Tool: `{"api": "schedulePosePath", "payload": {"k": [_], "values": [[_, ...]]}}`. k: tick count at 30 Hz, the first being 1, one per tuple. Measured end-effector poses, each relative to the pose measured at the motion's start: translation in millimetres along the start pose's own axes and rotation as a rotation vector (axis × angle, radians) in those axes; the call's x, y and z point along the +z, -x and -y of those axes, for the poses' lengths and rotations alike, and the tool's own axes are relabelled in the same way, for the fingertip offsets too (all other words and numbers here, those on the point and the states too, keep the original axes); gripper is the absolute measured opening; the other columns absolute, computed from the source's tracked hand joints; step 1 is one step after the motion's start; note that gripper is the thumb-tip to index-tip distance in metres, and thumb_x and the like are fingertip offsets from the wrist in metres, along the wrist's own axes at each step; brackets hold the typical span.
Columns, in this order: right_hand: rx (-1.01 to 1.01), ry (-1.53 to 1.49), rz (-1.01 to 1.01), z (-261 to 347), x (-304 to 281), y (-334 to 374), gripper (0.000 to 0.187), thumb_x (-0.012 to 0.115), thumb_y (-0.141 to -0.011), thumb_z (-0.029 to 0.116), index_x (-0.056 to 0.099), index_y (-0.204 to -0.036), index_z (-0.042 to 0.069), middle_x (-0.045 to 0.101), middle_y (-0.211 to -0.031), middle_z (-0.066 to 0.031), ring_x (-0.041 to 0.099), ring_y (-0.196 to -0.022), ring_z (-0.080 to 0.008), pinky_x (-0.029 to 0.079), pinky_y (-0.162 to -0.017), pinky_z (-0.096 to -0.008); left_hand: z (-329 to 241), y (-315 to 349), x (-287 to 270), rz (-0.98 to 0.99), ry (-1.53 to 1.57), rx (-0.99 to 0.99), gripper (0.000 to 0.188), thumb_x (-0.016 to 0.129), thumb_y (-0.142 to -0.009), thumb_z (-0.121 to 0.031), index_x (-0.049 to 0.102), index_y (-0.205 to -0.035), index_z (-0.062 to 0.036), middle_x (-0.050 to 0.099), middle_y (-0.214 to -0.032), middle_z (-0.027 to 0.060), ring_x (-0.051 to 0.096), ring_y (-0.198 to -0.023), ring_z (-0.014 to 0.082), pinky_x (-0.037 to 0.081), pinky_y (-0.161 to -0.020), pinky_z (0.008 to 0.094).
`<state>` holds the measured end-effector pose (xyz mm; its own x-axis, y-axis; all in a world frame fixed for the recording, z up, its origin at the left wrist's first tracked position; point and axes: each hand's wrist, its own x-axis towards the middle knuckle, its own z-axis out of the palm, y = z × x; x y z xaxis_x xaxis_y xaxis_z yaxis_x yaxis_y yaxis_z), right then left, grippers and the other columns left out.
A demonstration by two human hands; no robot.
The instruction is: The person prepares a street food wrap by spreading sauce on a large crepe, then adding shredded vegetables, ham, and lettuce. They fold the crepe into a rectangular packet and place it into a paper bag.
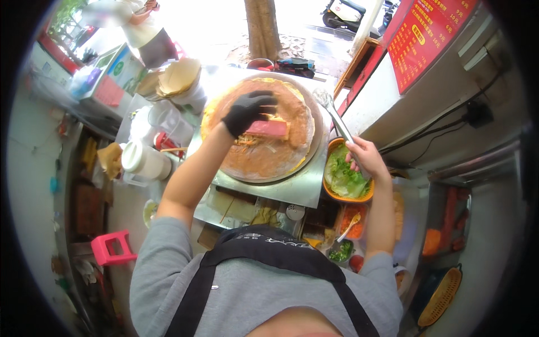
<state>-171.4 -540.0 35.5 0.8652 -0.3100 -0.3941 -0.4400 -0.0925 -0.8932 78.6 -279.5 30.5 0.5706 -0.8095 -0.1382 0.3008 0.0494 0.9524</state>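
A large round crepe [252, 160] coated with brown sauce lies on a round griddle [312, 160]. A pink slice of ham [268, 129] rests near its middle, beside shredded filling. In a black glove, my left hand [252, 108] hovers over the crepe just above the ham. Its fingers are stretched out, and I see nothing held in them. My bare right hand [365, 157] is closed around the handle end of metal tongs [341, 122], whose tips point away past the griddle's right edge. Under this hand stands an orange basket [331, 194] of lettuce leaves [343, 174].
Tubs of shredded carrot [349, 216] and chopped greens [341, 251] stand at my near right. To the left are a white jug [145, 159], a stack of paper bags [179, 77] and a pink stool [113, 249]. A person [149, 33] stands beyond the counter.
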Motion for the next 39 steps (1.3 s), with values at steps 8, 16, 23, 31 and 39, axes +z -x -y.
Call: {"api": "schedulePosePath", "payload": {"k": [8,16,23,31,39], "values": [[-0.114,0.548,-0.258,-21.6,41.7,38.8,0.042,0.060,-0.086,0.028,0.056,-0.124,0.011,0.062,-0.066,-0.0053,0.062,-0.050,-0.0142,0.048,-0.052,-0.0304,11.8,178.9,-37.5,-0.410,-0.061,0.284,0.038,0.048,-0.093,-0.019,0.048,-0.126,0.0003,0.062,-0.111,0.0088,0.063,-0.092,0.0161,0.049,-0.068,0.0232],[-0.052,-0.144,0.107,-29.7,95.7,73.7,0.037,0.051,-0.093,0.025,0.051,-0.125,0.006,0.055,-0.063,-0.0038,0.051,-0.042,-0.0099,0.041,-0.040,-0.0196,61.5,309.7,-73.9,-0.700,0.111,0.177,0.039,0.050,-0.092,-0.023,0.049,-0.126,-0.0041,0.064,-0.110,0.0059,0.062,-0.092,0.0130,0.048,-0.068,0.0225],[0.119,-0.421,0.525,-33.9,204.2,98.2,0.038,0.039,-0.098,0.028,0.048,-0.125,0.002,0.057,-0.067,-0.0047,0.052,-0.047,-0.0095,0.042,-0.042,-0.0206,53.2,278.8,-100.3,-0.665,-0.057,0.164,0.034,0.050,-0.090,-0.015,0.053,-0.122,-0.0036,0.064,-0.104,0.0041,0.062,-0.088,0.0112,0.049,-0.067,0.0214],[0.194,-0.568,0.414,-12.8,329.1,78.0,0.037,0.042,-0.097,0.032,0.048,-0.121,0.004,0.057,-0.067,-0.0047,0.053,-0.047,-0.0100,0.044,-0.042,-0.0211,38.7,205.8,-125.3,-0.449,-0.131,0.157,0.030,0.056,-0.090,-0.018,0.057,-0.117,-0.0039,0.063,-0.106,0.0043,0.061,-0.088,0.0131,0.050,-0.068,0.0253],[0.190,-0.709,0.147,1.0,378.0,91.0,0.036,0.043,-0.098,0.025,0.047,-0.127,0.004,0.058,-0.067,-0.0061,0.052,-0.047,-0.0083,0.043,-0.043,-0.0198,42.4,177.5,-187.8,-0.240,-0.838,0.173,0.045,0.068,-0.081,-0.026,0.056,-0.122,-0.0109,0.052,-0.126,0.0132,0.058,-0.102,0.0261,0.049,-0.085,0.0355]]}}
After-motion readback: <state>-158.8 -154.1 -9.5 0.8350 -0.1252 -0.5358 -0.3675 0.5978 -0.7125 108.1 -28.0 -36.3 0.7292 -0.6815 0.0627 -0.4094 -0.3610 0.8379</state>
